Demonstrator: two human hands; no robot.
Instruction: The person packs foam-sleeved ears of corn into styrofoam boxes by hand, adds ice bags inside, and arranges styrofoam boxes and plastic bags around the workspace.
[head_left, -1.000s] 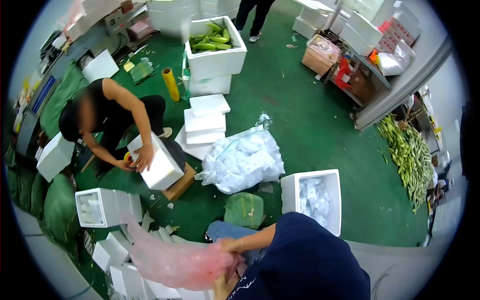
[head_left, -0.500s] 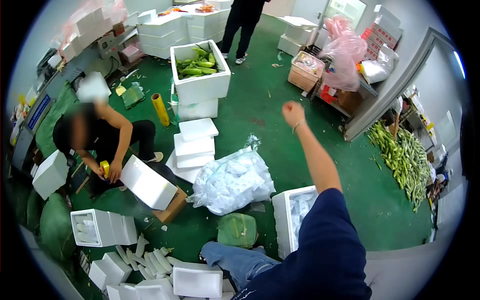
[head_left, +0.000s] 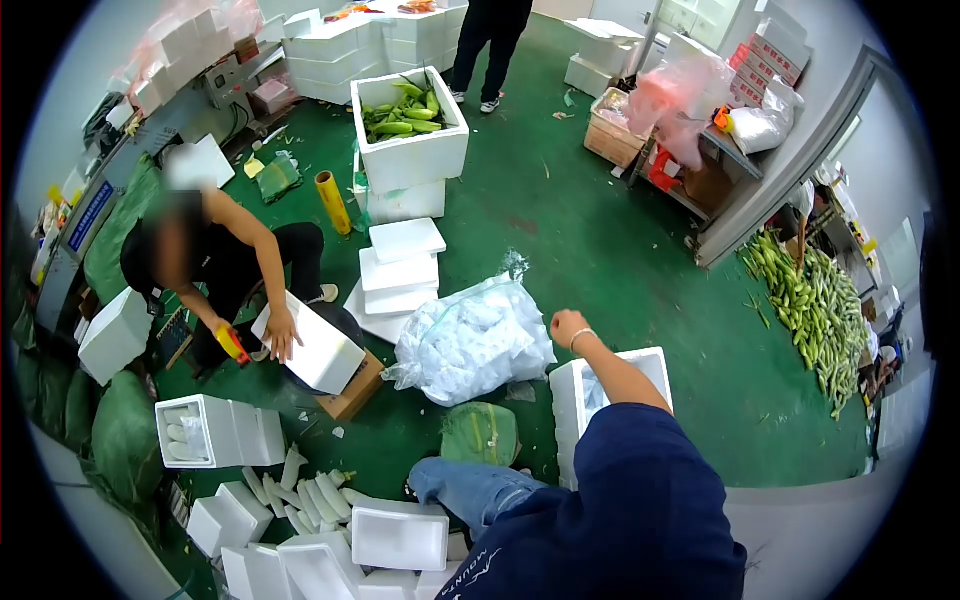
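Observation:
My right hand is closed in a loose fist, with nothing showing in it and a bracelet at the wrist. It hovers between a clear plastic bag packed with pale, ice-like packs and an open white foam box. Inside the box, pale packs show partly, the rest hidden by my arm. My left hand is out of view. A green wrapped bundle lies by my jeans-clad leg.
A seated person holds a tape dispenser beside a foam box. Foam lids are stacked near a box of green vegetables. Pale long vegetables and foam boxes lie lower left; a vegetable heap is at right.
My right hand has come down and left, toward the plastic bag. The seated person's tape dispenser has moved off the foam box, and their other hand now lies flat on it.

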